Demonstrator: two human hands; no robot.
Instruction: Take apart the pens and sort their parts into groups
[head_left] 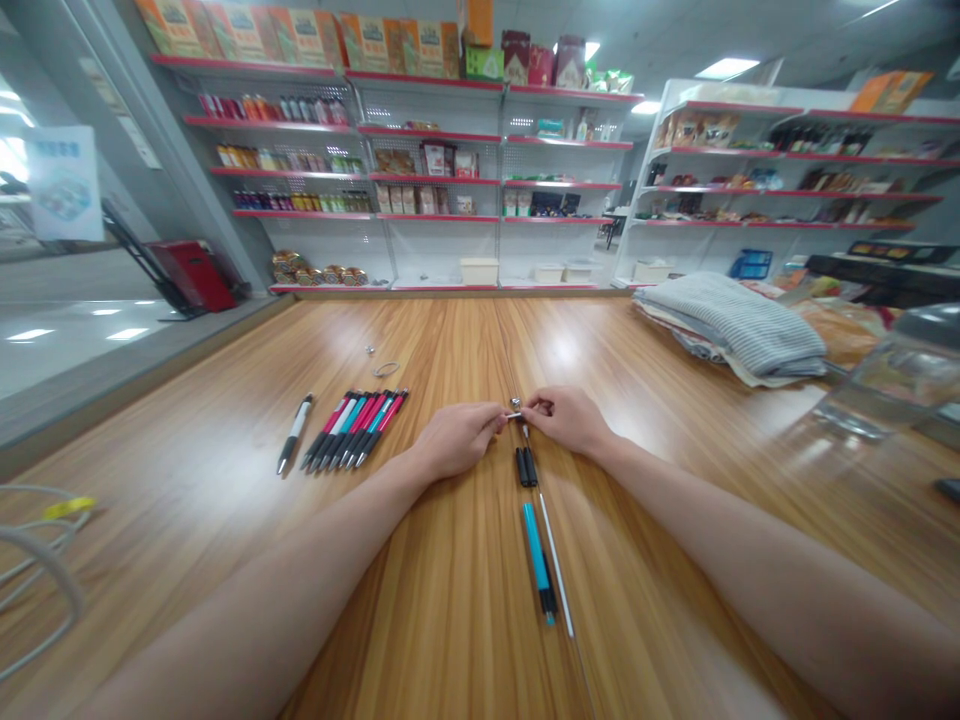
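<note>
Both hands rest on a wooden table (225, 520) and meet at its middle. My left hand (454, 440) and my right hand (566, 418) each pinch one end of a small silver pen part (514, 413) between thumb and fingers. Just below the hands lies a short black pen piece (526, 466). Nearer to me lie a teal pen barrel (538, 560) and a thin white refill (556, 563). To the left, a row of several red, teal and black pens (356, 428) lies side by side, with one white and black pen (295, 433) apart from it.
A small ring and a tiny metal piece (385, 369) lie beyond the pens. Folded striped cloth (731, 322) sits at the right, a clear plastic container (889, 385) nearer. A grey cable (45, 570) curls at the left edge. Store shelves (427, 160) line the back.
</note>
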